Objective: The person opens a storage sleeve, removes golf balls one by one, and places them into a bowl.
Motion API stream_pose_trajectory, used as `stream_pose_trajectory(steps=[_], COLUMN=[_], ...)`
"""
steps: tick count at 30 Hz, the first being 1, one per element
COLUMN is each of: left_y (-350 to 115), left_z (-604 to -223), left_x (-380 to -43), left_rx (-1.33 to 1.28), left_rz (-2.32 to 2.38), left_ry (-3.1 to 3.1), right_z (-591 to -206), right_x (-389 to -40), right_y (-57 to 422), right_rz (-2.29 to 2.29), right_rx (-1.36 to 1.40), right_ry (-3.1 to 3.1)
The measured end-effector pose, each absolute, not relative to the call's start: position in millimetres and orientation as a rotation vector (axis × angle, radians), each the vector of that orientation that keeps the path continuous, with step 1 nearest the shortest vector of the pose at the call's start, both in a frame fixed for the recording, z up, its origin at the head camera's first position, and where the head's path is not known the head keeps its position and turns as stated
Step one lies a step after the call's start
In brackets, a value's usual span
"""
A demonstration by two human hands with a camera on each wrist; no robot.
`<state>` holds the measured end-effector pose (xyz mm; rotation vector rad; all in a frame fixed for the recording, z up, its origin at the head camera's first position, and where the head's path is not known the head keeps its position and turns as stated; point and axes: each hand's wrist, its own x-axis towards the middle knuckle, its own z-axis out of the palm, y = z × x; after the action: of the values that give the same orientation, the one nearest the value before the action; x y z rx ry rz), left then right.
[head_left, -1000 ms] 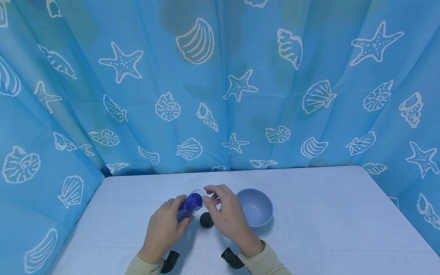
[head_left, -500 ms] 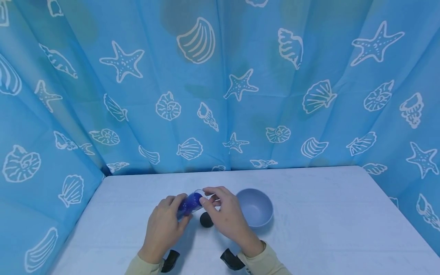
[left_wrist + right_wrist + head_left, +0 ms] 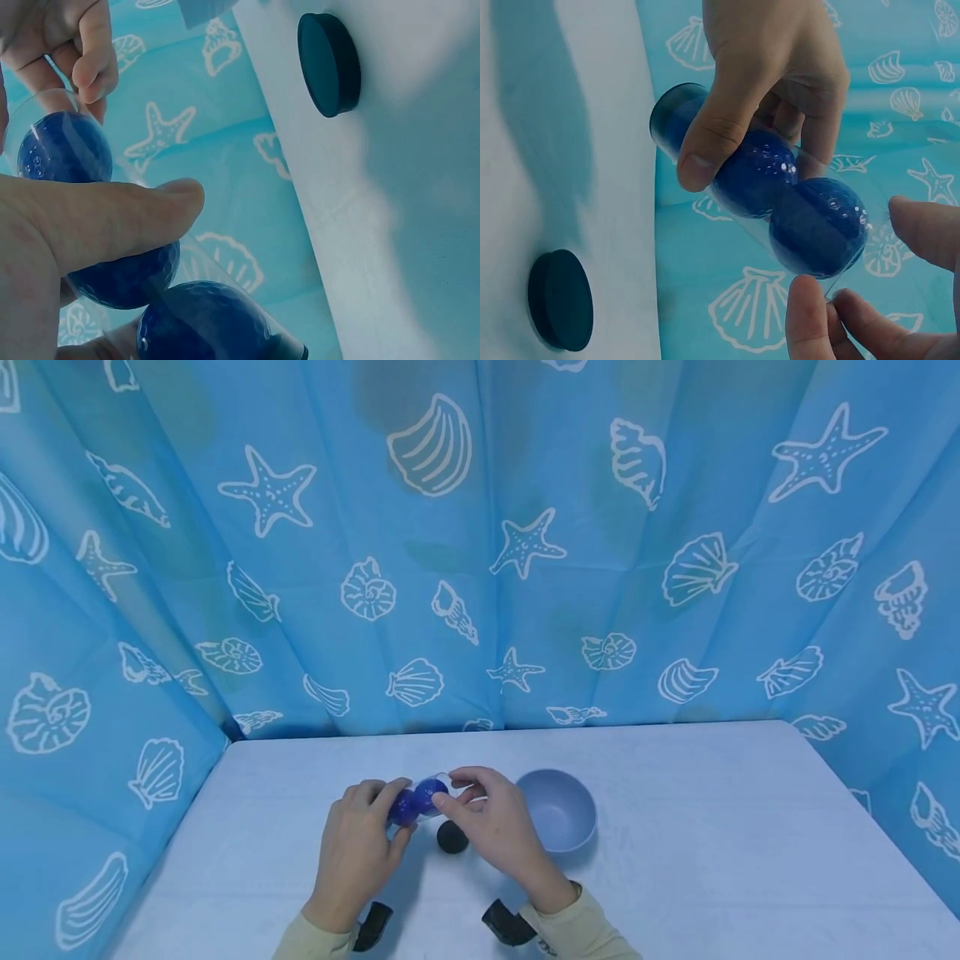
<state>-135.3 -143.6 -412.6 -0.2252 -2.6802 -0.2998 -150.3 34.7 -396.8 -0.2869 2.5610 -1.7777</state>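
The left hand [image 3: 352, 853] came in from 7 o'clock and gripped a clear tube [image 3: 776, 191], its thumb laid across the near wall and its fingers bent behind. The tube was held slantwise above the table [image 3: 712, 843], its mouth aimed toward 2 o'clock, with three dark-blue textured balls [image 3: 821, 225] in line inside. The right hand [image 3: 498, 827], reaching in from between 4 and 5 o'clock, had its thumb and fingers gathered loosely about that mouth, the index finger apart from the thumb; I could not tell whether they pinched the rim. A round black cap [image 3: 452, 837] lay between 4 and 5 o'clock of the tube, and a periwinkle bowl [image 3: 557, 812] stood at 3 o'clock from the right hand. A pale marking [image 3: 546, 949] by the right cuff [image 3: 577, 927] was too small to read.
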Motion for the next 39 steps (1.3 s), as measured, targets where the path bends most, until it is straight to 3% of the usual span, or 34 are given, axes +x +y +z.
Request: stream_pose_trajectory(steps=[39], left_y=[-148.7], left_z=[-401.1], left_x=[-132.8], left_rx=[-0.333], left_rz=[-0.270], left_ry=[-2.517], right_z=[-401.6], right_x=[-160.5], right_y=[44.1], right_rz=[-2.025], right_rx=[-0.178], right_ry=[2.103])
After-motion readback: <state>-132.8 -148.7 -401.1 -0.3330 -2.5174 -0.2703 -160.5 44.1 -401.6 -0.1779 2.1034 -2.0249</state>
